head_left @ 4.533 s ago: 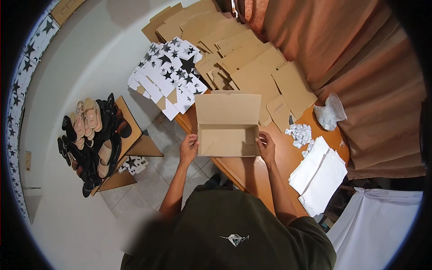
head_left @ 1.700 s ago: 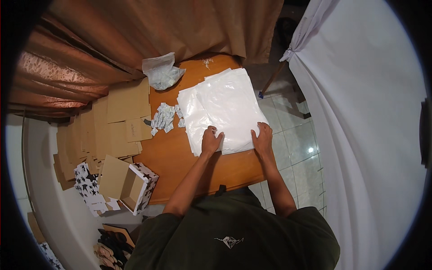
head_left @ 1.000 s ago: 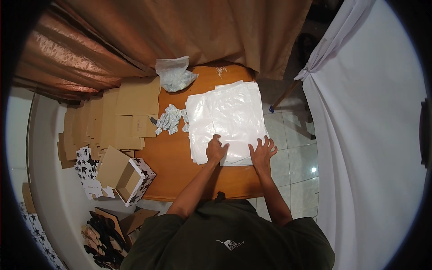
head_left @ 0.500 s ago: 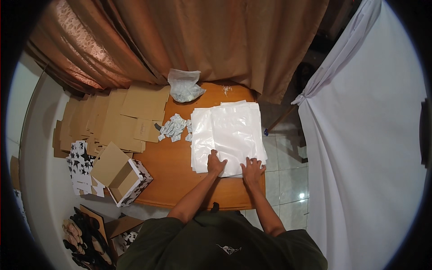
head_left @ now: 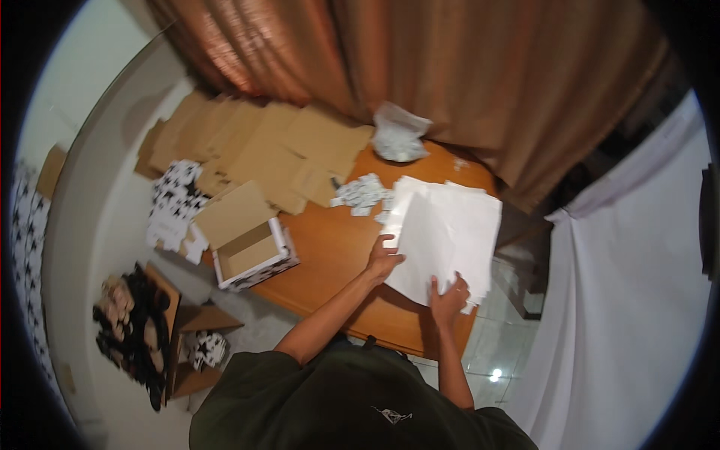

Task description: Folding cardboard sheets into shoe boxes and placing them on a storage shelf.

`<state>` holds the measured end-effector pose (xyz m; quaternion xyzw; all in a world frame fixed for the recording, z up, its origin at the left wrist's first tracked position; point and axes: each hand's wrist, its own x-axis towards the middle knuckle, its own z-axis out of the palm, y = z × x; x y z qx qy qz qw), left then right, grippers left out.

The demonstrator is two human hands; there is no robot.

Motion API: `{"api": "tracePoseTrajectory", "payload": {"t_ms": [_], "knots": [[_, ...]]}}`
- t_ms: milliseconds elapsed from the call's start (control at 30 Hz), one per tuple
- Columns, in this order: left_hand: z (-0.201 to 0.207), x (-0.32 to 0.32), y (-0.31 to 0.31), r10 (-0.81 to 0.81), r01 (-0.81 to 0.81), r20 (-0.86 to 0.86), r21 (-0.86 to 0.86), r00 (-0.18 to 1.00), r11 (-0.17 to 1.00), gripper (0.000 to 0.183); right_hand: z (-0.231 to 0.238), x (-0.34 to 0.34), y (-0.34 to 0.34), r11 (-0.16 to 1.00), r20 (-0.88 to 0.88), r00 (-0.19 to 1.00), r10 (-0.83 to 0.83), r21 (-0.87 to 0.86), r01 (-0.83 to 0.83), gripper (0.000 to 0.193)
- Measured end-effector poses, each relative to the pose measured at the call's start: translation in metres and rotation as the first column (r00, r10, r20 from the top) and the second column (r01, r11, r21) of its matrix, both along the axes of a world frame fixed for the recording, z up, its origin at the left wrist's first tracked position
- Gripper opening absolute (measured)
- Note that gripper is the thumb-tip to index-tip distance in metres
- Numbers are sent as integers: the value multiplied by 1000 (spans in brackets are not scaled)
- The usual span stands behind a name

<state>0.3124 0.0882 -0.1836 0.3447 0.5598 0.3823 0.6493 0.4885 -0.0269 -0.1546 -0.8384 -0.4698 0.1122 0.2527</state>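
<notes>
A stack of white, slightly glossy sheets [head_left: 480, 225] lies on the wooden table in front of me. Its top sheet [head_left: 431, 232] looks greyer, sits askew and bows at its near edge. My left hand [head_left: 385, 260] is closed at the left edge of that top sheet, thumb on its upper face and fingers along the rim. At the near edge, toward the right corner, my right hand [head_left: 450, 298] touches the sheet with thumb and fingers apart. Motion blurs the picture a little.
Small white packets [head_left: 364, 193] lie left of the stack, with a clear plastic bag [head_left: 399, 135] behind. Flat cardboard pieces [head_left: 262, 154] cover the table's far left. An open star-patterned box [head_left: 251, 251] stands at the near left, above a rack of shoes [head_left: 135, 330].
My view has turned, so the table appears slanted and farther right. My left hand has moved to the stack's left edge, and the top sheet has shifted askew.
</notes>
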Motion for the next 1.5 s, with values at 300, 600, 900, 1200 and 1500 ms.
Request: {"api": "tracePoseTrajectory", "payload": {"t_ms": [300,600,900,1200,1500], "knots": [[118,-144,-28,86,-166,269,293,959,941,42,22,-84,14,943,-958,281,-53,-140,-301,83],[145,-277,-101,319,-504,436,424,842,753,39,91,-276,39,870,-922,-388,2,193,-454,69],[107,-400,-170,627,-753,498,84,600,653,63,103,-402,78,789,-861,-30,508,479,-385,76],[35,-509,-180,879,-892,245,-92,410,442,91,93,-432,108,728,-846,91,526,392,-563,86],[4,-513,-155,765,-753,-51,147,642,641,58,14,-392,162,622,-408,490,771,315,-716,81]]}}
